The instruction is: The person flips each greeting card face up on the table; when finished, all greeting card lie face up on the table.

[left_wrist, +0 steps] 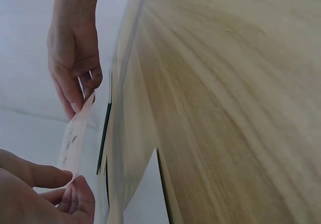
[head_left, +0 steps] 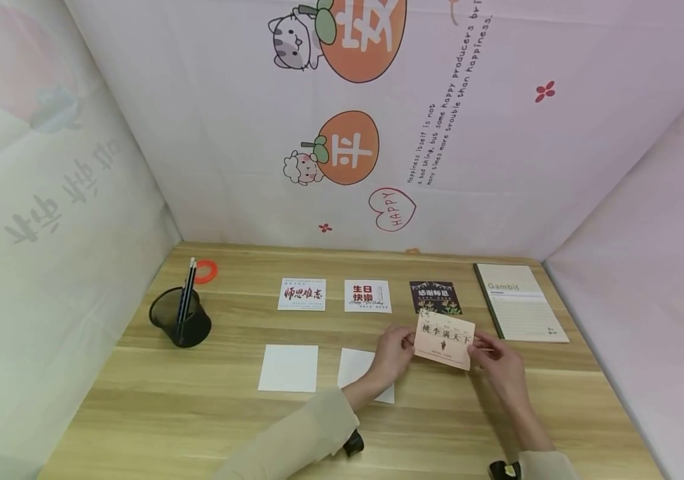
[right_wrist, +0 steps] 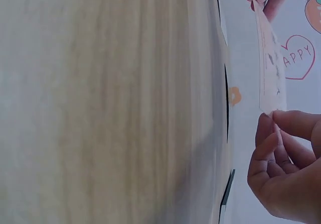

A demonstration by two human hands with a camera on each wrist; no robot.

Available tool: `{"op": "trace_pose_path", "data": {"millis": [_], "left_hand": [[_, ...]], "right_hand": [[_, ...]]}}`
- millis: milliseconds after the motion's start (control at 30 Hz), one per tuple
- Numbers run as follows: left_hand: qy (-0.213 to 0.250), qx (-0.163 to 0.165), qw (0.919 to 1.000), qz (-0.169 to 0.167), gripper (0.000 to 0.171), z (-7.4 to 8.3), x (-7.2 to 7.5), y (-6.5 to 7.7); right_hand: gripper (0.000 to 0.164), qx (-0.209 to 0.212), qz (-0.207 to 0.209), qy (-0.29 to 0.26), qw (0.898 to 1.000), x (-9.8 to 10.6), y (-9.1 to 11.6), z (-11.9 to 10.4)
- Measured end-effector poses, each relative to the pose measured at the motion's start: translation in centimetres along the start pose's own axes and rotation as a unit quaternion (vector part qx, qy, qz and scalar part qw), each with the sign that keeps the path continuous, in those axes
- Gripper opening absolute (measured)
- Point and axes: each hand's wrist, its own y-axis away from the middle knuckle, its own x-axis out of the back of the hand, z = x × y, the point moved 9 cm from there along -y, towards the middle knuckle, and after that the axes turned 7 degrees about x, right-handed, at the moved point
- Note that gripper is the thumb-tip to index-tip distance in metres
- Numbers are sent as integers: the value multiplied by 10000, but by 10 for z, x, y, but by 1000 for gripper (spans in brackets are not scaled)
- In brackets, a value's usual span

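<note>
A peach-coloured card (head_left: 445, 340) with a row of dark Chinese characters is held up above the table, its printed face toward the head camera. My left hand (head_left: 391, 355) pinches its left edge, and my right hand (head_left: 501, 365) pinches the right edge. In the left wrist view the card (left_wrist: 74, 138) appears nearly edge-on between both hands. The right wrist view has the right thumb and fingers gripping one corner of the card (right_wrist: 271, 63). Just behind it lies a dark card (head_left: 436, 293). One white card (head_left: 354, 363) is partly hidden under my left forearm.
Two printed white cards (head_left: 302, 294) lie in the back row beside the dark one. Another blank white card (head_left: 288, 369) lies front left. A black mesh pen holder (head_left: 189, 327) with pencils and a red ring (head_left: 207, 271) stand left; a notebook (head_left: 522, 303) lies right.
</note>
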Motion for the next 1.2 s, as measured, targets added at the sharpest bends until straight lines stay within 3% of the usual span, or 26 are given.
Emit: {"op": "trace_pose_path", "data": {"millis": [133,267,467,933,1200], "left_hand": [[-202,158,9995,-188,20,1,-6,-2],[56,574,9977,-355,16,-4,-10,-2],[490,991,9921,-585,39,-8,-16,6],[681,1014,9880,-943,32,-4,-26,16],[526,1078,9845,-1282,27,-5,-32,18]], "right_hand": [[36,158,41,325,9993,2,-3,-3],[36,157,-2,600,9981,1,-6,-5],[36,26,-145,770,9969,0,-11,-4],[36,171,-540,871,9946,-7,-18,-1],[36,342,-416,931,9942,-6,-16,-5]]}}
